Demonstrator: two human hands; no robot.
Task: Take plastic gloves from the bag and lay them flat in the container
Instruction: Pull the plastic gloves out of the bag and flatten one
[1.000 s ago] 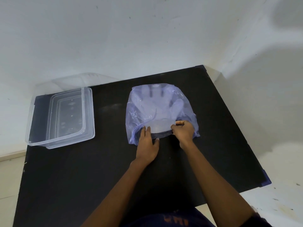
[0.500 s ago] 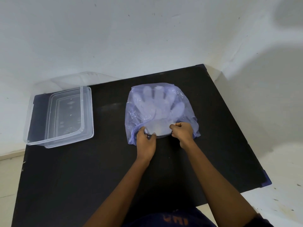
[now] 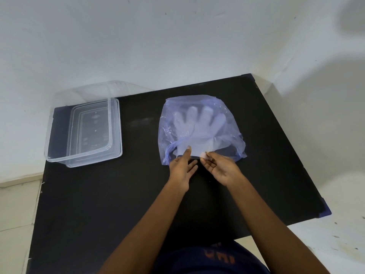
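A translucent blue bag (image 3: 227,127) lies flat on the black table (image 3: 98,204), its mouth toward me. Clear plastic gloves (image 3: 197,125) lie inside it, fingers pointing away, and their cuff sticks out of the mouth. My left hand (image 3: 182,169) rests at the mouth with fingers apart, its index fingertip on the cuff. My right hand (image 3: 219,168) is turned palm up, its thumb and fingertips pinching the cuff's near edge. An empty clear container (image 3: 117,125) stands at the table's far left.
A clear lid (image 3: 102,89) leans behind the container against the white wall. The table's right edge and near right corner drop off to a pale floor. Bare black tabletop lies between the container and the bag.
Both hands have let go of the bag's mouth and drawn slightly toward me. The left hand's fingers have opened onto the cuff, and the right hand has turned palm up at the cuff's edge.
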